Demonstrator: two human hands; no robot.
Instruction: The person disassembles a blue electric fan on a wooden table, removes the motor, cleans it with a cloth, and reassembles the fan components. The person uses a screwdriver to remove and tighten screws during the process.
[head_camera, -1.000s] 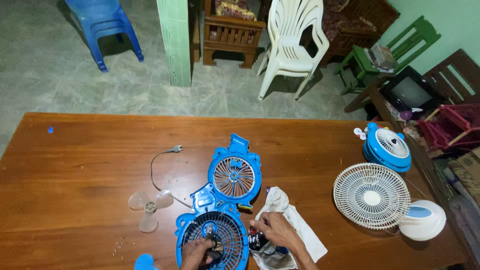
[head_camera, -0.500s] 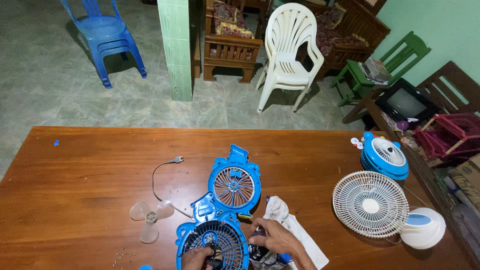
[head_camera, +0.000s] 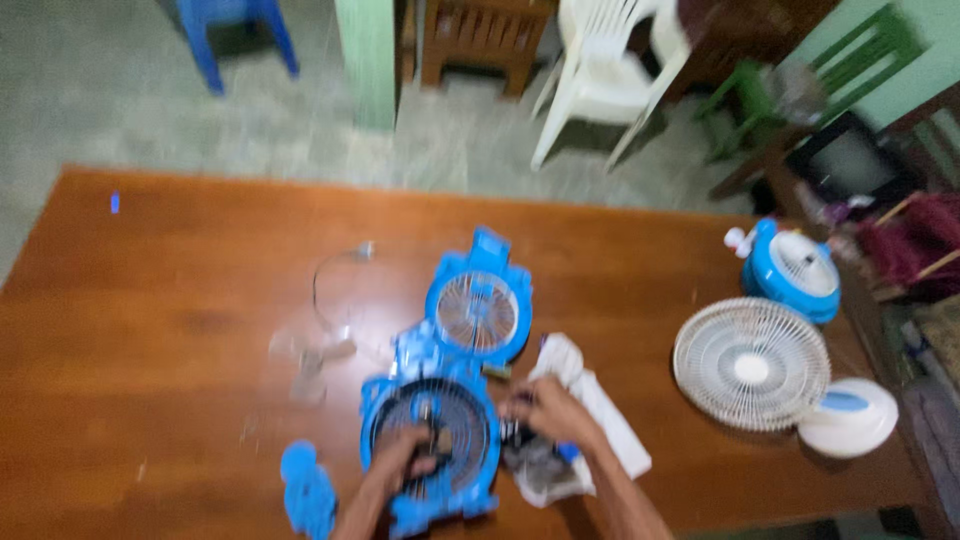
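Observation:
A blue fan housing (head_camera: 432, 440) with a round dark grille lies near the table's front edge. My left hand (head_camera: 405, 455) rests on its grille with the fingers curled around a small dark part at the centre. My right hand (head_camera: 545, 410) sits just to the right of the housing, closed on a small dark object above a white cloth (head_camera: 590, 420). A second blue fan shell (head_camera: 478, 310) with a pale grille lies behind, touching the first. The frame is blurred, so fine detail is lost.
A clear fan blade (head_camera: 305, 355) and a thin cable (head_camera: 335, 275) lie to the left. A small blue piece (head_camera: 308, 495) sits at the front edge. A white fan (head_camera: 760, 365) and a blue-white fan (head_camera: 790, 270) stand at the right. Chairs stand beyond the wooden table (head_camera: 180, 300).
The camera has tilted down and swung, blurring the view. Both hands stay at the front housing, with the right hand shifted slightly toward it.

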